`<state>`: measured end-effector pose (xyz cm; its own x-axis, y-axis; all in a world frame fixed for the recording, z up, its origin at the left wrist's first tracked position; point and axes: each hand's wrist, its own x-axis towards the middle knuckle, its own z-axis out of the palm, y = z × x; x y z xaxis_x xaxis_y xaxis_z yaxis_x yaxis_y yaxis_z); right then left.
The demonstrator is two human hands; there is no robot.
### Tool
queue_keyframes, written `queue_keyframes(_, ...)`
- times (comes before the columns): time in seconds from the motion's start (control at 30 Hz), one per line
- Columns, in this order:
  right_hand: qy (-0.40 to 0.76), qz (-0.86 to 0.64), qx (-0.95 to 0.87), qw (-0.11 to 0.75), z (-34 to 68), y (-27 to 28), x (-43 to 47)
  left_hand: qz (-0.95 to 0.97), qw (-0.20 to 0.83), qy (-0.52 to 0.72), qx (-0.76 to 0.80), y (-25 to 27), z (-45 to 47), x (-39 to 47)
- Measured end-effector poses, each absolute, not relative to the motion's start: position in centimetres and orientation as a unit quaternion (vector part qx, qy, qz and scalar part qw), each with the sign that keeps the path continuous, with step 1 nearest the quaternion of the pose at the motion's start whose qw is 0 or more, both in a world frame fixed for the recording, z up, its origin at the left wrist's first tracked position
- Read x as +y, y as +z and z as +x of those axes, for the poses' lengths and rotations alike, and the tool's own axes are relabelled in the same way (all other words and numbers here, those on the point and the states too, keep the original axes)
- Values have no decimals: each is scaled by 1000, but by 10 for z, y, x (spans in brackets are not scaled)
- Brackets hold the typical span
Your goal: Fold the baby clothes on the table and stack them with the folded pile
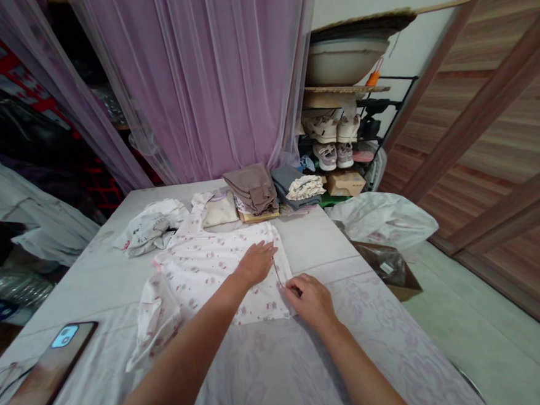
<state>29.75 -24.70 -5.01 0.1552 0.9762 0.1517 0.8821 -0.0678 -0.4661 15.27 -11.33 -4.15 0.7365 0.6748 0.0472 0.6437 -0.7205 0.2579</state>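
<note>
A white child's top [214, 262] with a small reddish print lies spread on the covered table, one sleeve [155, 312] toward me. My left hand [257, 262] rests flat on the top near its right edge, fingers stretched out. At that same edge, my right hand [310, 296] is closed, with thumb and fingers pinching the fabric. A thin reddish line [278, 273], perhaps a cord or trim, runs between the two hands. The fingertips of my right hand are partly hidden.
Folded clothes [253, 191] are stacked at the back, beside a grey folded pile [296, 185]. A crumpled white garment [154, 226] lies left. A phone [46, 378] is at the near left. Beyond the table's right edge stand a box [407, 282] and a shoe rack [397, 104].
</note>
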Motion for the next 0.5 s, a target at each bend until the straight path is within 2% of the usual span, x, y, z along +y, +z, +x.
queue_keyframes(0.2,157,-723,-619,262,304,-56,-251,900,158,147,380,-65,161,-105)
queue_keyframes(0.33,187,-700,-631,276,304,-57,-256,895,149,124,402,-71,164,-103)
queue_keyframes(0.5,173,-688,-650,273,305,-57,-262,896,119,99,415,-71,170,-103)
